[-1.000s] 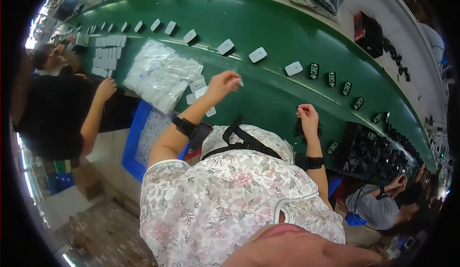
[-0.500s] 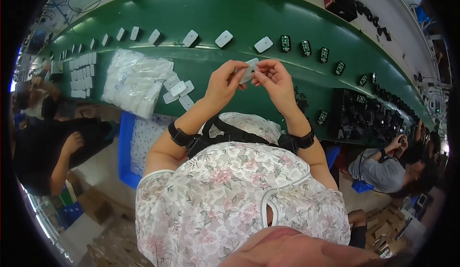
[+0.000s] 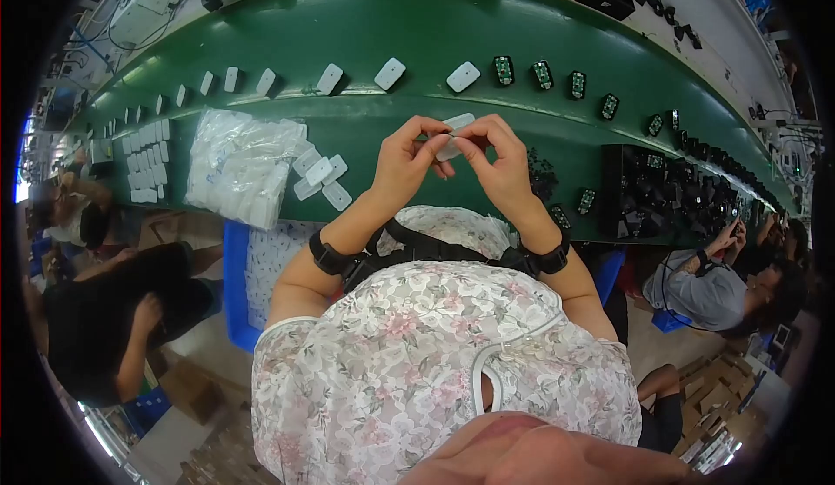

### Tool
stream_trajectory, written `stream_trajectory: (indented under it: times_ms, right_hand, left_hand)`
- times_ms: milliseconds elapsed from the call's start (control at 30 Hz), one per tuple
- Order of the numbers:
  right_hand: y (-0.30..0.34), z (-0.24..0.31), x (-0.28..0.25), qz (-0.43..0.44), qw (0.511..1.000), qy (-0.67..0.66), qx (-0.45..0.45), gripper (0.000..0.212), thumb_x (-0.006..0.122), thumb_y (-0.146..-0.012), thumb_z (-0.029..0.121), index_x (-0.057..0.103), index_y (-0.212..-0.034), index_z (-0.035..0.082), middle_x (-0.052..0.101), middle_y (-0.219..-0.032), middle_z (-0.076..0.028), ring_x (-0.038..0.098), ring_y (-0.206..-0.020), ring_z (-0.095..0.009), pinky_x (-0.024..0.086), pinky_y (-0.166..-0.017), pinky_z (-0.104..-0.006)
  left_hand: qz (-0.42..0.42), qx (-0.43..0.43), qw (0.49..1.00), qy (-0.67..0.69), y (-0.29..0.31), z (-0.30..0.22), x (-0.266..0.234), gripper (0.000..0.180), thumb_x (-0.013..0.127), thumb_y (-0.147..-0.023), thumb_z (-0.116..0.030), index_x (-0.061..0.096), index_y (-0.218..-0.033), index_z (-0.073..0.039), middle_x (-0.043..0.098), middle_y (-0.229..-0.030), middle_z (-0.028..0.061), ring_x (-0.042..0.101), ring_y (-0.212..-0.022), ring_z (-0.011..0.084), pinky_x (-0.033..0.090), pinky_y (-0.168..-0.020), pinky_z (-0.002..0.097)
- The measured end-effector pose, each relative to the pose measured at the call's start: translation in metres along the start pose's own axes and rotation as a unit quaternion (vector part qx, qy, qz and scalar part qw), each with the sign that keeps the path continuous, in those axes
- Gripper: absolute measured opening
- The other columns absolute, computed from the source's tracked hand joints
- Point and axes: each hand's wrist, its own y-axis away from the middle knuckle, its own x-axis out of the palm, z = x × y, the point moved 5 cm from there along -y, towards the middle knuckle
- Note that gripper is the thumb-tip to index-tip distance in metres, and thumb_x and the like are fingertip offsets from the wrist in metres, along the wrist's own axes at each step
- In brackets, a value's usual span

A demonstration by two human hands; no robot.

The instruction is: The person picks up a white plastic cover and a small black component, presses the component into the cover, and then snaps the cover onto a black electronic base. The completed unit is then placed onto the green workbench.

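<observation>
Both my hands meet over the green table, pinching a small white plastic cover (image 3: 460, 121). My left hand (image 3: 405, 156) closes thumb and fingers on its near left part. My right hand (image 3: 499, 156) grips the near right side, the two thumbs almost touching. Between the fingertips a small dark spot shows, too small to name. Just beyond lies another white cover (image 3: 463, 77), one of a row running left. Rightward the row continues as black housings with green circuit boards (image 3: 504, 71). Beside my right hand is a heap of small black parts (image 3: 541, 176).
A clear plastic bag of white covers (image 3: 237, 167) lies left, beside several loose covers (image 3: 318, 170). Farther left are neatly ranked covers (image 3: 146, 159). A black box of parts (image 3: 633, 185) stands right. Below the table edge is a blue bin (image 3: 236, 285). Co-workers sit at both sides.
My fingers have shifted on the white cover, and my thumbs have come closer together over it. The row of covers and housings appears farther left, while the whole view has also shifted slightly.
</observation>
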Motion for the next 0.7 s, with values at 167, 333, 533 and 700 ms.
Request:
stream_trajectory:
  times_ms: [167,333,533,700]
  right_hand:
    - [0.005,0.002,0.000,-0.029,0.998,0.031,-0.039,0.008,0.065,-0.081,0.002,0.060,-0.087,0.001,0.054,-0.083,-0.004,0.051,-0.067,-0.010,0.041,-0.058,-0.0220]
    - [0.007,-0.005,-0.008,-0.055,0.998,0.034,-0.018,0.009,0.065,-0.082,0.004,0.057,-0.085,0.002,0.051,-0.080,-0.002,0.047,-0.063,-0.007,0.036,-0.053,-0.0199]
    - [0.008,-0.014,-0.009,-0.061,0.997,0.036,0.010,0.007,0.064,-0.083,0.004,0.058,-0.085,0.002,0.051,-0.078,-0.001,0.047,-0.063,-0.007,0.037,-0.053,-0.0203]
    - [0.009,-0.012,-0.006,-0.053,0.994,0.095,0.007,0.007,0.065,-0.082,0.006,0.059,-0.083,0.003,0.051,-0.076,-0.001,0.047,-0.062,-0.007,0.037,-0.053,-0.0205]
  left_hand:
    - [0.034,-0.007,0.999,-0.028,0.001,0.007,0.001,0.019,0.052,-0.092,-0.002,0.053,-0.110,0.002,0.061,-0.090,0.0117,0.064,-0.069,0.0172,0.052,-0.060,0.0258]
    - [-0.013,-0.039,0.999,0.036,0.000,0.009,0.000,0.024,0.054,-0.090,-0.001,0.053,-0.113,0.003,0.062,-0.093,0.0104,0.063,-0.078,0.0163,0.052,-0.068,0.0260]
    - [-0.007,-0.162,0.982,0.102,0.000,0.028,-0.009,0.022,0.058,-0.089,-0.006,0.056,-0.109,0.004,0.063,-0.092,0.0088,0.062,-0.080,0.0144,0.051,-0.075,0.0256]
    - [0.012,-0.164,0.982,0.092,0.000,0.028,-0.005,0.022,0.057,-0.090,-0.006,0.056,-0.108,0.006,0.064,-0.091,0.0099,0.063,-0.081,0.0151,0.051,-0.077,0.0261]
